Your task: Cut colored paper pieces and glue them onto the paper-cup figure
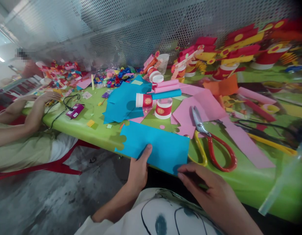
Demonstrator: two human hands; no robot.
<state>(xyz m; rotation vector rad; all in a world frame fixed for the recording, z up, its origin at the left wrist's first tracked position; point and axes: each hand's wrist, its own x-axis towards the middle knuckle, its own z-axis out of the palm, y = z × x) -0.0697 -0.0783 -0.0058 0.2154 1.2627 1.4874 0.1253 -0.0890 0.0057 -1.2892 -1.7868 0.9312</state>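
A blue sheet of paper [163, 143], with round notches cut along its left edge, is held over the table's front edge. My left hand [140, 166] grips it from below, thumb flat on top and fingers hidden underneath. The thumb and forefinger of my right hand [200, 181] pinch the sheet's lower right corner. Just right of the paper lie scissors [202, 129] with one yellow and one red handle, blades slightly apart. Behind the sheet stand red-and-white paper cups [163, 109], with pink paper rolls [167, 85] and a blue roll [167, 94] beside them.
Blue sheets [125, 101] and pink sheets [202, 104] spread over the green table [99, 130]. Finished-looking cup models [229, 65] line the back by a perforated metal panel [112, 36]. At left sits another person, arms [33, 111] on the table, near a purple device [75, 111].
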